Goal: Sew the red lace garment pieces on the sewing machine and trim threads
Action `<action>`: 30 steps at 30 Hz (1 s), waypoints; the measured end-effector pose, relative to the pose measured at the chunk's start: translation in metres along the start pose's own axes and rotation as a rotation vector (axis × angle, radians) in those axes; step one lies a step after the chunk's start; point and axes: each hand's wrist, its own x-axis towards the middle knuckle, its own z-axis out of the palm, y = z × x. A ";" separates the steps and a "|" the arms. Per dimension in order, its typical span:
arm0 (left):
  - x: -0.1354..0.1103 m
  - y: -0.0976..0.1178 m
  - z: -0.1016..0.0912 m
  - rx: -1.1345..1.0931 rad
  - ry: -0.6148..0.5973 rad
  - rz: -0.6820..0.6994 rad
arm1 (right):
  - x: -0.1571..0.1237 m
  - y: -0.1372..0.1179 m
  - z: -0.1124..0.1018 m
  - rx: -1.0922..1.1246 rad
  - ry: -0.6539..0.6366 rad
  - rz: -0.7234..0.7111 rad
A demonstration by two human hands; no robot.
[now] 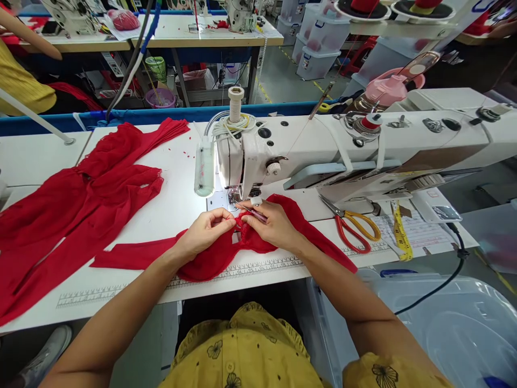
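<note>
Red cloth (210, 264): left hand (207, 231) pinches it, right hand (279, 225) grips snips (258, 215) so close they might cut it.

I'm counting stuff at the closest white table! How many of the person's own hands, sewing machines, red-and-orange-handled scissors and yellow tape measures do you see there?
Hands: 2, the left hand and the right hand
Sewing machine: 1
Red-and-orange-handled scissors: 1 pair
Yellow tape measure: 1
Total: 5
</note>
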 end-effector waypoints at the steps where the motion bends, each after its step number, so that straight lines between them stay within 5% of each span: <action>1: 0.000 0.000 0.000 -0.010 0.006 -0.004 | 0.000 0.000 0.000 -0.006 0.007 -0.010; 8: -0.002 0.001 0.000 -0.143 -0.007 -0.063 | 0.004 0.008 0.004 0.030 0.075 0.173; 17: -0.002 -0.004 0.004 -0.089 0.023 0.222 | 0.007 0.006 0.006 0.134 0.038 0.243; 24: 0.000 -0.005 0.007 -0.148 0.067 0.232 | -0.002 0.002 -0.003 -0.379 -0.012 0.081; 27: 0.002 -0.007 0.008 -0.129 0.111 0.232 | -0.012 -0.011 -0.016 -0.611 0.066 0.057; 30: 0.003 -0.009 0.008 -0.135 0.088 0.247 | -0.024 -0.032 -0.027 -0.607 0.127 0.119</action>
